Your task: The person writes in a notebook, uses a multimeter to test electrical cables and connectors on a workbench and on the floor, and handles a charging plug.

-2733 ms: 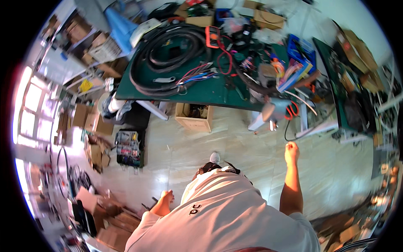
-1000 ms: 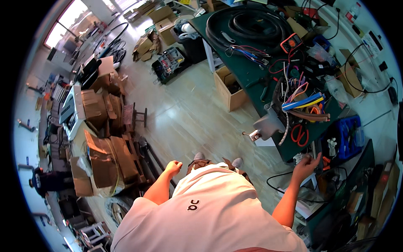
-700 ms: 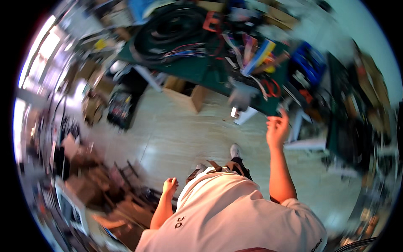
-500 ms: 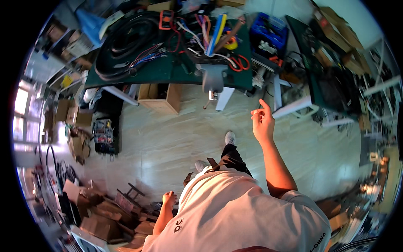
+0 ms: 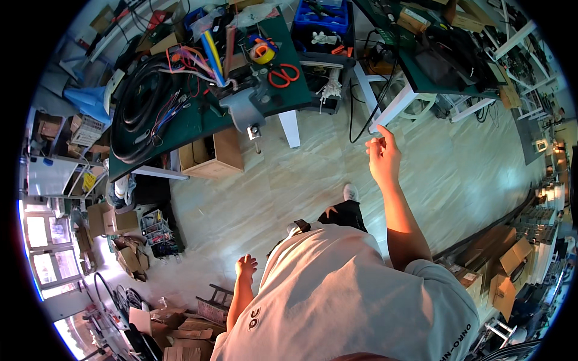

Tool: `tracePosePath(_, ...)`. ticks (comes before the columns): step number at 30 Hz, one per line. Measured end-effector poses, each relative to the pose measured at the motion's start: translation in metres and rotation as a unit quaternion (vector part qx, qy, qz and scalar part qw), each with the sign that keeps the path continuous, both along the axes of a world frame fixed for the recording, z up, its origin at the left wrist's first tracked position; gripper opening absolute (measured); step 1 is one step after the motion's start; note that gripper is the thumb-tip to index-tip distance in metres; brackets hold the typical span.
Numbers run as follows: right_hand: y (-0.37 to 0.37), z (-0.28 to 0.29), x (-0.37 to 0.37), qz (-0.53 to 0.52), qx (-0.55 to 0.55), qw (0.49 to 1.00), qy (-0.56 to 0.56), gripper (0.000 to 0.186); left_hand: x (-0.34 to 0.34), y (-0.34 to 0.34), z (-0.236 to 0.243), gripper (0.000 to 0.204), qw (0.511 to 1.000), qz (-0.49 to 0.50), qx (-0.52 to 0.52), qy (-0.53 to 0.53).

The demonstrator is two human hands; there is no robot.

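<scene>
My right hand (image 5: 384, 157) is raised over the tiled floor, its index finger stretched out and the others loosely curled. Nothing shows in it, and it is nearest to the white leg (image 5: 394, 108) of the right-hand table. Low at my left side hangs my left hand (image 5: 245, 266), fingers slightly bent and apart, holding nothing. Both hands are away from the green-topped workbench (image 5: 198, 127) ahead on the left. On that bench lie a grey vise (image 5: 244, 109) at the front edge, red-handled scissors (image 5: 283, 76), yellow tape (image 5: 262, 52), coloured wires (image 5: 213, 53) and coiled black cable (image 5: 123, 99).
A blue crate (image 5: 325, 19) stands between the bench and the right-hand table, with a black cable (image 5: 355, 135) hanging beside it. Under the bench is an open wooden box (image 5: 220, 162). Cardboard boxes (image 5: 183, 340) pile up behind my left; more boxes (image 5: 503, 274) lie behind my right.
My view has turned right, so the bench has shifted left and tilted. My feet have moved in a step. The right hand stays raised, the left hand hangs a little higher in the picture.
</scene>
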State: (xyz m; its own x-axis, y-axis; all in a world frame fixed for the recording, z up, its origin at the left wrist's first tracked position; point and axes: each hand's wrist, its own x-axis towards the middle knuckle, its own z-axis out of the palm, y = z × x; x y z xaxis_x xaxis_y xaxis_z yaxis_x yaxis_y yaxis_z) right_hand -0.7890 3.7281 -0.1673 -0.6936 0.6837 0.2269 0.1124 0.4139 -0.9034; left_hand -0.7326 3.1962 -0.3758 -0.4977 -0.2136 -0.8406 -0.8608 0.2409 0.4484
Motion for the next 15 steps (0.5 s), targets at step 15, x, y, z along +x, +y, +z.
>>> tracePosePath(15, 0.249, -0.032, 0.011, 0.02, -0.041, 0.999, -0.018, 0.02, 0.005, 0.209, -0.014, 0.032, 0.995, -0.051, -0.078, -0.041)
